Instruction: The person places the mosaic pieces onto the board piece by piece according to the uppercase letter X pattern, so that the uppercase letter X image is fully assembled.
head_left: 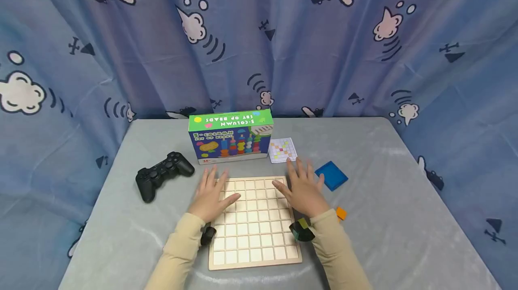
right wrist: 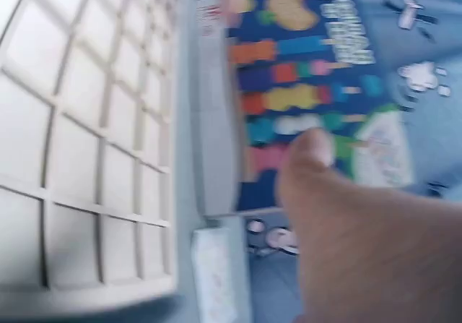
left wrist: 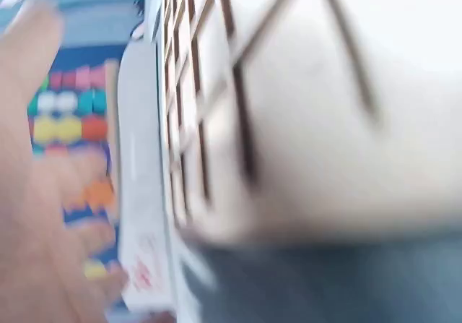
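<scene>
A pale wooden grid board (head_left: 252,229) with square cells lies flat between two sleeved forearms. Above its far left corner is my left hand (head_left: 208,200), fingers straight and spread, thumb pointing inward. My right hand (head_left: 305,194) spreads its fingers by the far right corner, the thumb over the board. Neither hand holds anything; whether they touch the board I cannot tell. In the left wrist view the hand (left wrist: 36,214) is blurred beside the board (left wrist: 303,121). The right wrist view shows the thumb (right wrist: 310,186) in front of a printed box (right wrist: 296,56).
Behind the board stands the green and blue bead-set box (head_left: 232,139), with a patterned card (head_left: 283,150) beside it. A black game controller (head_left: 163,174) lies left. To the right are a blue square tray (head_left: 332,176) and a small orange piece (head_left: 341,213). A curtain (head_left: 259,42) hangs behind the table.
</scene>
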